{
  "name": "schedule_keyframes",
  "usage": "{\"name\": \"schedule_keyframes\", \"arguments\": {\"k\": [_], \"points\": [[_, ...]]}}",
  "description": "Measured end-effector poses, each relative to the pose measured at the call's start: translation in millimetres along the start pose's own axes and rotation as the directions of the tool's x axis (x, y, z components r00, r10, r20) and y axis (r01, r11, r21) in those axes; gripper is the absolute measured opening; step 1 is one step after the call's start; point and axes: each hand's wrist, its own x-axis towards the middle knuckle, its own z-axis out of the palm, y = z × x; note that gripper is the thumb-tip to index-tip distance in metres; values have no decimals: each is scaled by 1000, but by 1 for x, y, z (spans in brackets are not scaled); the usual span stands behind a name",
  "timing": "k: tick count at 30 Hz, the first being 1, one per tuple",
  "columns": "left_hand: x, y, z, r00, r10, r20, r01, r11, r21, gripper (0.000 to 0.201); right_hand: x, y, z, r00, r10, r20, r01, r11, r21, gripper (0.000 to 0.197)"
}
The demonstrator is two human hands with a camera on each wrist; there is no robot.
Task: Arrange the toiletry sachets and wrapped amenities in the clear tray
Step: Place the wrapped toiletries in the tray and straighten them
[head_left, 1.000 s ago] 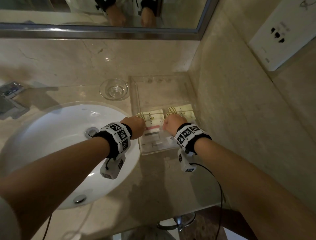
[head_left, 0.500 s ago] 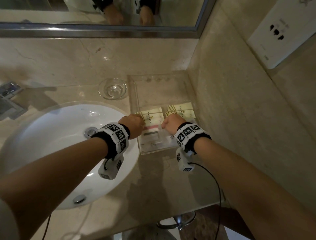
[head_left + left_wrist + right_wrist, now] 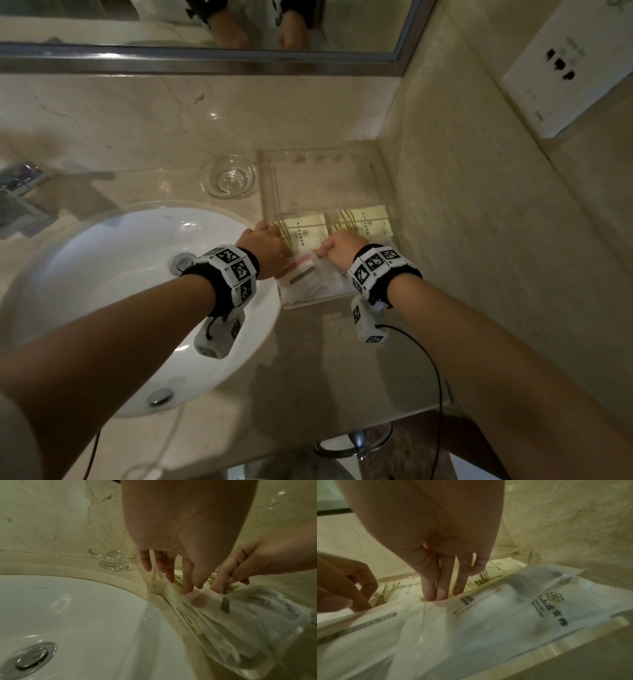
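Fingertips [image 3: 429, 595] hidden behind white packets [image 3: 488, 622]

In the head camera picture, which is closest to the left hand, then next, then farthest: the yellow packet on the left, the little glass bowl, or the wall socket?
From the left hand:
1. Left yellow packet, in the clear tray, right at the fingers.
2. Glass bowl, on the counter behind the sink.
3. Wall socket, high on the right wall.
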Motion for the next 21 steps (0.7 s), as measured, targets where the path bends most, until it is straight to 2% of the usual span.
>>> {"name": "schedule_keyframes", "arguments": {"k": [3,6,8,13,21], "points": [[0,1,2,1000,1,16,-3,997,81,40,0,0,0,996,-10,-93,15,998,58,32],[-1,1,4,1000,9,-2,-9,991,135,41,-2,1,-3,972,49,-230,-19,991,129,32],[0,1,5,1000,5,-21,-2,988,155,42,-2,1,-6,960,76,-270,-46,992,115,32],[1,1,3,1000,2,-20,1,987,158,43,2,-3,-1,982,123,-140,-100,982,160,32],[-2,5,-1,999,3,34,-9,986,164,53,9,-2,0,980,195,-52,-172,942,289,30]]}}
